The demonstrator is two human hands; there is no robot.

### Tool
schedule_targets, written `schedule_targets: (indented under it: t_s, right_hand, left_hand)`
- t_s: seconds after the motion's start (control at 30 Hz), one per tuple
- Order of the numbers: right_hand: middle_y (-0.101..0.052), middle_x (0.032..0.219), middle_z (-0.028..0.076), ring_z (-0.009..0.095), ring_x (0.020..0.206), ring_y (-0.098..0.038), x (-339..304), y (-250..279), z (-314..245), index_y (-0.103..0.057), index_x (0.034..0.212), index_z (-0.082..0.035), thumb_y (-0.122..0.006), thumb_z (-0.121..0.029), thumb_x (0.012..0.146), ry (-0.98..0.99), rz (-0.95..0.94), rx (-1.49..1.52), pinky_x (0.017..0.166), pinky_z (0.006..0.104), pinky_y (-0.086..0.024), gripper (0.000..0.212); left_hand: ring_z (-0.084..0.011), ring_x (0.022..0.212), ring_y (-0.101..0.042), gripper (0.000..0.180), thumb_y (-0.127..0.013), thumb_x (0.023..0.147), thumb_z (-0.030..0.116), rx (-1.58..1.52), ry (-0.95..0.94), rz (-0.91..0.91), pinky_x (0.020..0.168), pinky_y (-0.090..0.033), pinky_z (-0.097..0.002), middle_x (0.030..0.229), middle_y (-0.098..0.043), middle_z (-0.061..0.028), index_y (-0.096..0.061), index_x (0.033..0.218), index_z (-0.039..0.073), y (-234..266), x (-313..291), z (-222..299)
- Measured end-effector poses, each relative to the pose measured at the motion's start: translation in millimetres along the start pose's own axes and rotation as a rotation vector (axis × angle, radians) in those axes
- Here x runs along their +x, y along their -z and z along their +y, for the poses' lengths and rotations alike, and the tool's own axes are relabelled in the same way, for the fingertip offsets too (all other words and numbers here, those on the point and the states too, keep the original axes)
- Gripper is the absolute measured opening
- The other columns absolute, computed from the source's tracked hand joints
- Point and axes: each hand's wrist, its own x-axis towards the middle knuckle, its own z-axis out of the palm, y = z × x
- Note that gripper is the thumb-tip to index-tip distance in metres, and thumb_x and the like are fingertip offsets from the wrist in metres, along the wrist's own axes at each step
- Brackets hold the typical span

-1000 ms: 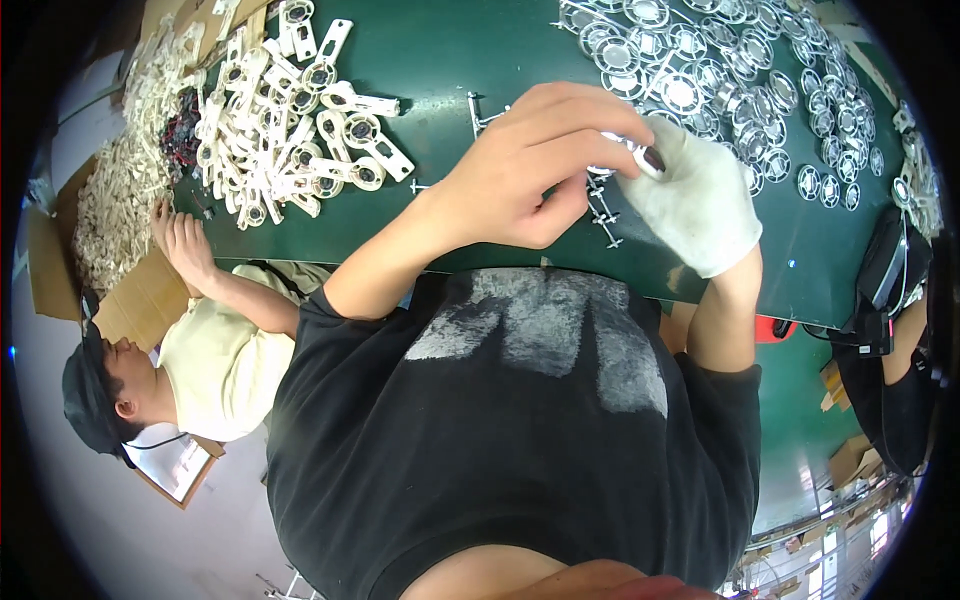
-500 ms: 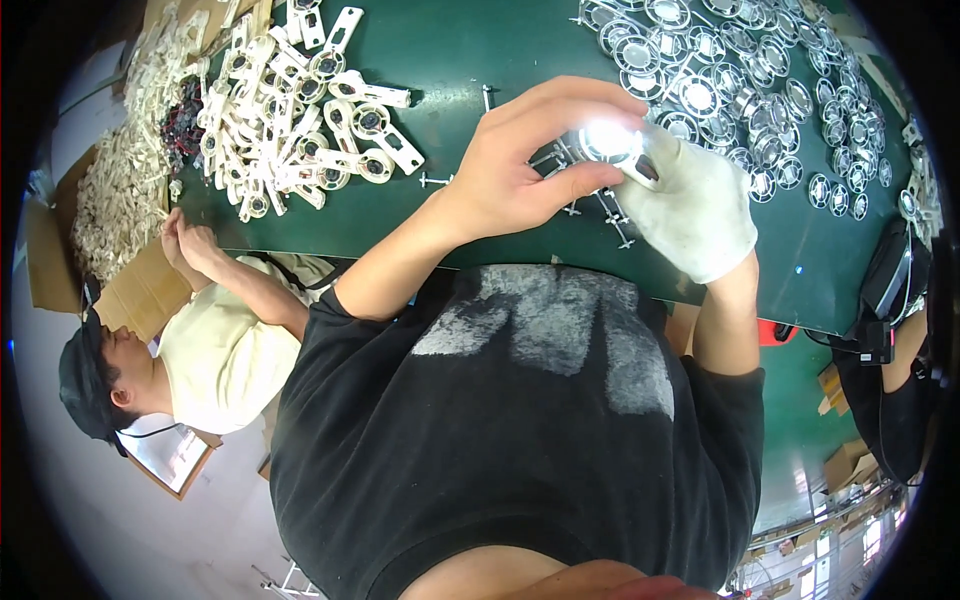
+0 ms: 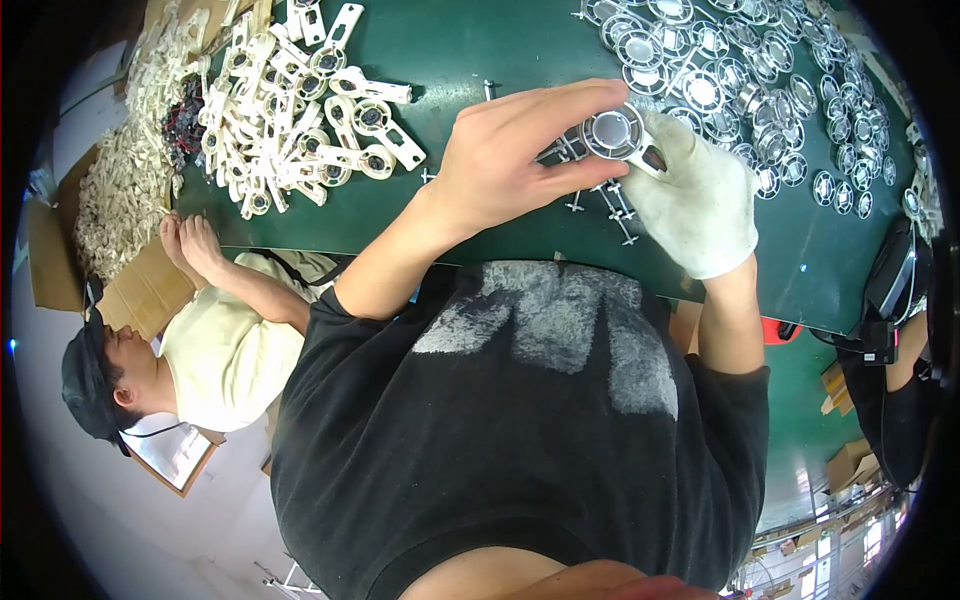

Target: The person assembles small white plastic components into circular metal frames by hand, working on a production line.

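Observation:
My bare left hand (image 3: 495,165) curls its thumb and fingers around the round end of a paddle-shaped housing (image 3: 613,130) with a silver disc inside its ring. From the other side my right hand (image 3: 700,205), in a white glove, grips its slotted handle end, most of which is hidden by the glove. Beneath and beside the hands lie several thin metal rods with crossbars (image 3: 618,215) on the green table (image 3: 470,225). Silver ring-shaped covers (image 3: 705,90) are heaped just beyond my right hand.
Cream paddle-shaped housings (image 3: 300,120) form a pile at the left, with more cream parts (image 3: 115,215) and a dark tangle of small parts (image 3: 183,125) behind it. A co-worker in a pale shirt (image 3: 235,345) sits at the left; another person's dark-clothed arm (image 3: 890,390) shows at the right.
The housing has tilted in my hands, so the bright glare on its disc is gone and the ring shows. My left hand has shifted slightly left, its fingers a bit straighter.

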Motion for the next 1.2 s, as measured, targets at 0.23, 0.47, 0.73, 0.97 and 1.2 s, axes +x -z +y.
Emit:
schedule_targets:
  t_s: [0.23,0.47,0.73,0.97,1.2]
  right_hand:
    - [-0.073,0.079,0.009,0.028,0.072,-0.074,-2,3,-10,-0.072,0.113,-0.014,-0.076,-0.026,0.081,-0.038,0.006,0.0,0.059,0.0379,-0.058,0.035]
    - [-0.069,0.08,0.014,0.023,0.073,-0.07,21,39,-9,-0.069,0.111,-0.004,-0.064,-0.024,0.088,-0.303,-0.644,0.672,0.071,0.0352,-0.054,0.031]
    - [-0.072,0.084,0.011,0.032,0.077,-0.072,7,1,-13,-0.071,0.115,-0.015,-0.073,-0.039,0.091,-0.143,-0.266,0.474,0.068,0.0385,-0.058,0.034]
    - [-0.069,0.074,0.011,0.033,0.065,-0.071,-6,-19,-13,-0.067,0.098,-0.008,-0.073,-0.036,0.091,0.046,-0.025,0.188,0.055,0.0413,-0.055,0.03]
    - [-0.064,0.08,0.008,0.018,0.07,-0.06,1,-11,-12,-0.059,0.136,-0.003,-0.068,-0.025,0.095,-0.234,-0.093,0.421,0.073,0.0321,-0.051,0.048]
  left_hand:
    - [-0.0231,0.1,-0.076,0.055,-0.091,0.072,0.011,-0.024,0.001,0.051,0.082,-0.062,-0.0295,0.117,-0.075,-0.0141,-0.069,0.12,-0.003,-3,0,3]
    - [-0.0302,0.102,-0.075,0.055,-0.09,0.073,0.014,-0.084,-0.111,-0.057,0.083,-0.062,-0.0331,0.117,-0.074,-0.0173,-0.068,0.12,-0.004,7,-2,-4]
    - [-0.0318,0.126,-0.062,0.055,-0.081,0.088,0.016,-0.534,0.173,-0.103,0.103,-0.051,-0.0413,0.134,-0.064,-0.0243,-0.06,0.133,-0.007,7,3,6]
    - [-0.0234,0.109,-0.07,0.021,-0.073,0.091,0.003,-0.736,0.398,-0.124,0.098,-0.054,-0.0344,0.121,-0.072,-0.0191,-0.073,0.109,-0.007,3,-1,3]
    - [-0.0181,0.071,-0.069,0.032,-0.076,0.09,0.032,-0.6,0.747,0.131,0.067,-0.055,-0.031,0.086,-0.076,-0.0094,-0.078,0.106,0.005,36,42,-75]
